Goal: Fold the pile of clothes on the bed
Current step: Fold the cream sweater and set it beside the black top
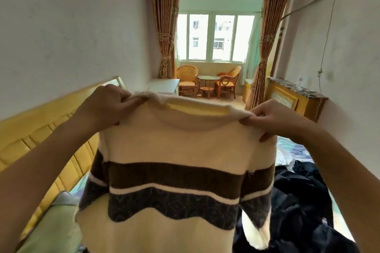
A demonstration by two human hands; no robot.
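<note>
A cream sweater (174, 144) with a brown band and a dark patterned band hangs in the air in front of me, held up by its shoulders. My left hand (107, 104) grips the left shoulder beside the collar. My right hand (273, 118) pinches the right shoulder. The sweater's sleeves hang down at both sides. Behind it on the right, a heap of dark navy clothes (298, 197) lies on the bed (292, 148), whose sheet is patterned blue. The sweater hides most of the bed's middle.
A yellow padded headboard (41, 139) runs along the left wall, with a green pillow (55, 226) below it. A wooden radiator cover (294, 98) stands at the right wall. Wicker chairs (188, 79) and a small round table (207, 83) stand by the far window.
</note>
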